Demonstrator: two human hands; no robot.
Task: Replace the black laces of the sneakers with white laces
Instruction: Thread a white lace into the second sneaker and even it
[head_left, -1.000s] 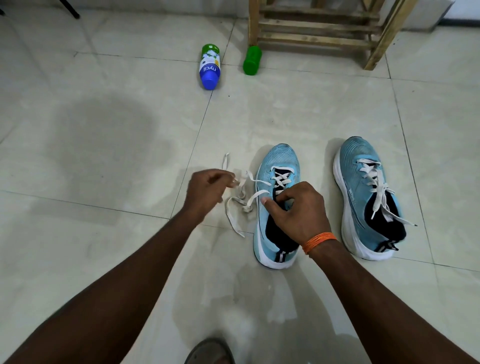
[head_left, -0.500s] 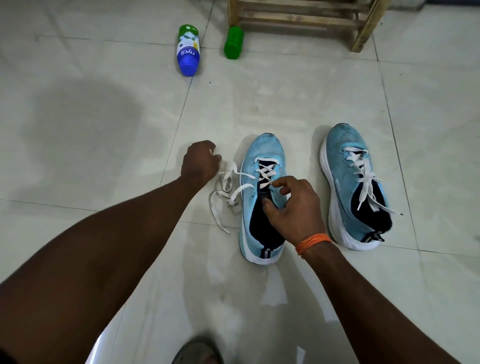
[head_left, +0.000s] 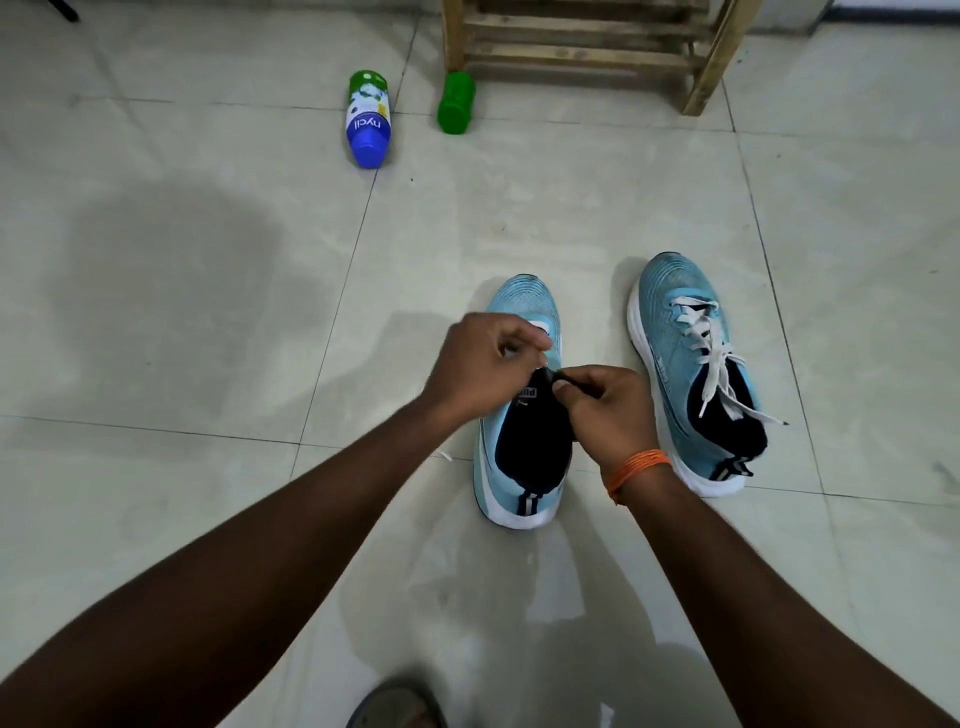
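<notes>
Fingers (head_left: 574, 383) of the right hand (head_left: 610, 415) are curled and pinch the top edge of the black tongue (head_left: 530, 402), lifting it. Just left of them, touching or nearly so, the left hand (head_left: 480, 364) is closed in a fist over the eyelets. A sliver of white lace (head_left: 508, 352) shows inside the fist, so it seems to grip that lace, though blur hides the exact hold. An orange band (head_left: 636, 464) circles the right wrist.

Both hands work over the near sneaker (head_left: 519, 467), light blue with a white sole, toe pointing away. Most of its lacing is hidden under the hands. A short white lace end (head_left: 444, 456) lies on the floor (head_left: 208, 312) beside its left edge.

The other sneaker (head_left: 675, 312) stands just to the right, apart from the first, with white laces (head_left: 704, 348) threaded and loose ends trailing over its collar.

Farther off lie a blue bottle (head_left: 368, 122) and a green cap (head_left: 456, 103), near a wooden rack (head_left: 587, 49).
</notes>
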